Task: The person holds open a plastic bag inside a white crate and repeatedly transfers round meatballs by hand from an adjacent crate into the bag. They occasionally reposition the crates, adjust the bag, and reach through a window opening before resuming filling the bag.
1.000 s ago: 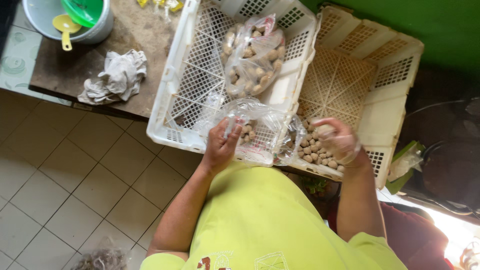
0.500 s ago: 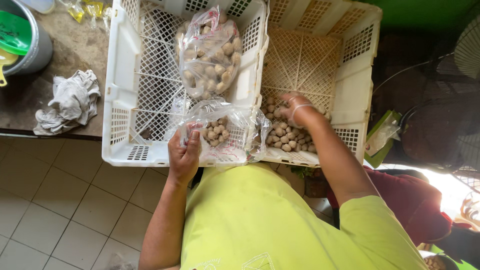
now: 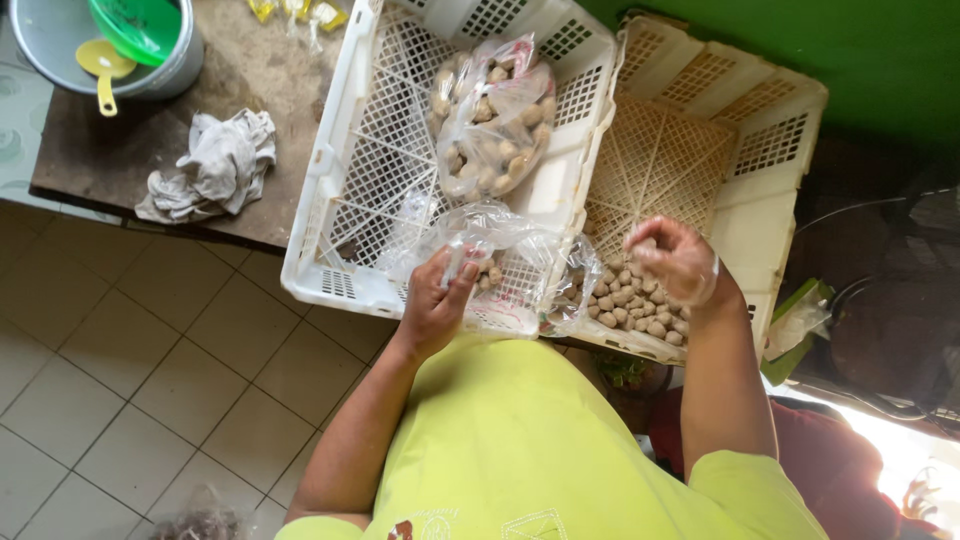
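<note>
My left hand (image 3: 432,300) grips the rim of a clear plastic bag (image 3: 500,245) holding a few pale round balls, at the near edge of a white slotted crate (image 3: 345,215). My right hand (image 3: 675,262) hovers, fingers curled around some balls, above a pile of pale round balls (image 3: 625,305) lying in the cream slotted crate (image 3: 700,150) to the right. A filled, tied bag of the same balls (image 3: 490,125) lies deeper in the white crate.
A dark tabletop (image 3: 250,75) carries a crumpled grey rag (image 3: 215,165), a grey bucket (image 3: 60,40) with a green bowl (image 3: 140,22) and yellow scoop (image 3: 103,68), and small yellow packets (image 3: 300,12). Tiled floor lies to the left; a green wall stands behind.
My right hand has lifted off the pile of balls and curled its fingers. My left hand still holds the open bag. The view shifted.
</note>
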Tool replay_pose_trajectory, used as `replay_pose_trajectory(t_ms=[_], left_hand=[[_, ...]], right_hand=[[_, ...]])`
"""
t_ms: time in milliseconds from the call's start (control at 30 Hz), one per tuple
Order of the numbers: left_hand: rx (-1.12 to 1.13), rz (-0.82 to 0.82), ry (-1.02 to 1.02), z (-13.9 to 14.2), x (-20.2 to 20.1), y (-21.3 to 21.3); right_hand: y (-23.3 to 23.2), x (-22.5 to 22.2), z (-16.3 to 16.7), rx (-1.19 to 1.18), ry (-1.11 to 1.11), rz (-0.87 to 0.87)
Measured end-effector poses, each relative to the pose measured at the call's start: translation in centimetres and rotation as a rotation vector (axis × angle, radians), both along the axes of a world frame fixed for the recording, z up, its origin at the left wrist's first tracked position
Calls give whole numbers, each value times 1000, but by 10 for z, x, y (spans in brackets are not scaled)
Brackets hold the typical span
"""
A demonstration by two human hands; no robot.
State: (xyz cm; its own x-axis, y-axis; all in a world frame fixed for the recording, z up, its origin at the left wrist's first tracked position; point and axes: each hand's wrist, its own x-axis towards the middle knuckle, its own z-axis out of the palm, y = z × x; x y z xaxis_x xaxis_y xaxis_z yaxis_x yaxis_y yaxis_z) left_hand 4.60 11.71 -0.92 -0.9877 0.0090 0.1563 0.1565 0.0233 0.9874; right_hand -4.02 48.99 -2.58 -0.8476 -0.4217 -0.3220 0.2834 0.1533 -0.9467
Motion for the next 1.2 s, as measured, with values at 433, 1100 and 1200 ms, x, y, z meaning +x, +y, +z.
replay_pose_trajectory(t_ms=[433, 1100, 1200], left_hand=[[39, -49, 9, 1, -3, 0], [78, -111, -71, 2, -7, -5], [61, -104, 5, 1, -9, -7]], right_hand=[[-61, -43, -11, 251, 215, -433], [-47, -36, -25, 121, 114, -474], [-31, -9, 8, -617, -92, -345]])
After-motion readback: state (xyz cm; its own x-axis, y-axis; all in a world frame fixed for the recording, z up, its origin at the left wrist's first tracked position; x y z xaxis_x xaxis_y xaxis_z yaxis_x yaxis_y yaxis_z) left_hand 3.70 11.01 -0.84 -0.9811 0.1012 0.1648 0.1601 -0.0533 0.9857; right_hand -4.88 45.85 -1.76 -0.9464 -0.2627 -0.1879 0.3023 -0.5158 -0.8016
